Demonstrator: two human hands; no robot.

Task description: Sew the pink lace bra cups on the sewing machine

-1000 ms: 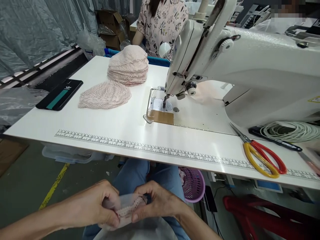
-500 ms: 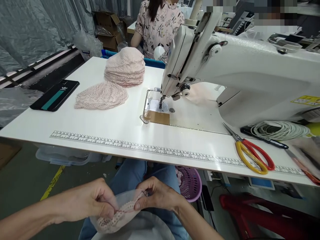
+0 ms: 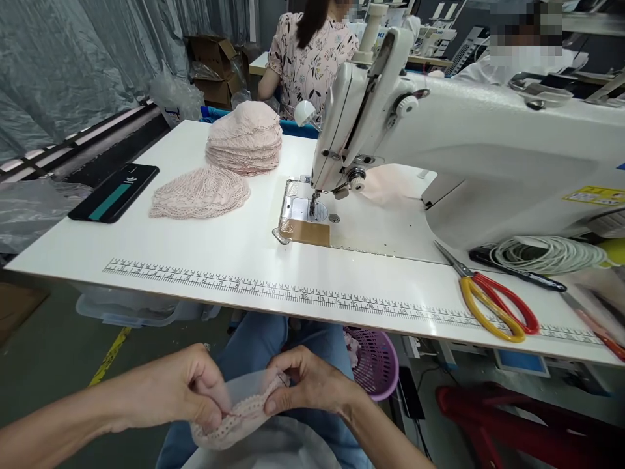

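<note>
Over my lap, a sheer pale fabric piece with lace trim (image 3: 239, 420) is stretched between both hands. My left hand (image 3: 198, 391) pinches the lace edge on the left, fingers curled. My right hand (image 3: 305, 384) grips the same edge on the right, thumb on top. More pale cloth (image 3: 268, 446) drapes across my knees below. On the table, a flat pile of pink lace pieces (image 3: 200, 193) lies before a taller stack of pink fabric pieces (image 3: 244, 140). The sewing machine (image 3: 342, 150) stands to the right, nothing under its needle that I can make out.
Red-and-yellow scissors (image 3: 493, 299) and a coil of pale cord (image 3: 547, 254) lie at the table's right. A black phone (image 3: 114, 193) rests at the left. A purple basket (image 3: 378, 365) sits below the table edge, near a red stool (image 3: 512, 417). A person (image 3: 312, 65) sits beyond.
The view has shifted slightly, so the table and machine sit a little lower. Both hands keep their hold on the lace-trimmed fabric with hardly any movement.
</note>
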